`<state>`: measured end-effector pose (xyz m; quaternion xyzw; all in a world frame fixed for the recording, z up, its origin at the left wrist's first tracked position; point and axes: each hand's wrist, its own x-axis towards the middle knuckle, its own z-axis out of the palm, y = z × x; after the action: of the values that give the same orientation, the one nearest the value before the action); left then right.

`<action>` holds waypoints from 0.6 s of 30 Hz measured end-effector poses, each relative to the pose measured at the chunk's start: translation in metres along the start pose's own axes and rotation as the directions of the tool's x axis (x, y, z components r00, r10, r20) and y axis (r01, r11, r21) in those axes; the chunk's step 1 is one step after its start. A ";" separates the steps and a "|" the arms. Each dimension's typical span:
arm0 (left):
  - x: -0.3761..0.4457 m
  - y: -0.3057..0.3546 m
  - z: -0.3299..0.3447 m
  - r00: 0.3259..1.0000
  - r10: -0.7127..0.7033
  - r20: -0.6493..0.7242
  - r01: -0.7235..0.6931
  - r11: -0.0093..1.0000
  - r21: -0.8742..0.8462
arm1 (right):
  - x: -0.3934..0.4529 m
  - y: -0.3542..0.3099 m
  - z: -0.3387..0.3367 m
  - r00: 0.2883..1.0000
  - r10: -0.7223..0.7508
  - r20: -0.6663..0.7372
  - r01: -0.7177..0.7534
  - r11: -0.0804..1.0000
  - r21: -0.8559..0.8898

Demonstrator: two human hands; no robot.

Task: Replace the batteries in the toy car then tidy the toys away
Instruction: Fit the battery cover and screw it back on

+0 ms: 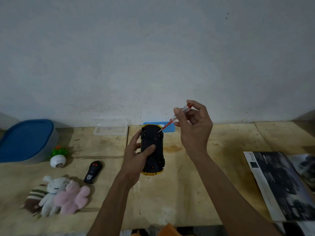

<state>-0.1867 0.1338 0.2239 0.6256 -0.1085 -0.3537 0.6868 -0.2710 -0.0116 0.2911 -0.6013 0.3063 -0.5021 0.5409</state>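
Observation:
A yellow toy car [153, 155] lies upside down on the wooden table, its black underside facing up. My left hand [136, 157] grips it from the left, thumb pressed on the underside. My right hand [192, 123] holds a small screwdriver [177, 116] with a clear and red handle, tilted down to the left. Its metal tip touches the far right part of the car's underside.
A black remote control [93, 172] lies left of the car. Plush toys [58, 195] sit at the front left, with a small potted toy plant [58, 157] and a blue-lidded container [27, 140] behind. A clear tray [110, 130] and blue lid [170, 128] stand by the wall. Magazines [281, 184] lie right.

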 end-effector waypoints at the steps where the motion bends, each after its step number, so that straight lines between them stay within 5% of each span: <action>1: 0.000 -0.002 -0.001 1.000 -0.011 0.007 0.011 1.000 -0.009 | -0.001 -0.001 -0.001 1.000 0.027 -0.008 -0.027 0.999 0.019; 9: 0.000 -0.006 -0.009 0.983 -0.157 0.100 0.172 0.972 -0.159 | -0.006 0.007 -0.010 0.983 0.173 -0.062 -0.168 0.982 0.085; 18: -0.005 -0.016 -0.003 0.984 -0.176 0.036 0.179 0.978 -0.103 | -0.009 0.011 -0.020 0.967 0.240 -0.088 -0.229 0.966 0.122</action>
<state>-0.1944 0.1399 0.2103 0.5909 -0.0425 -0.4273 0.6830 -0.2904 -0.0123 0.2765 -0.5034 0.3739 -0.4808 0.6129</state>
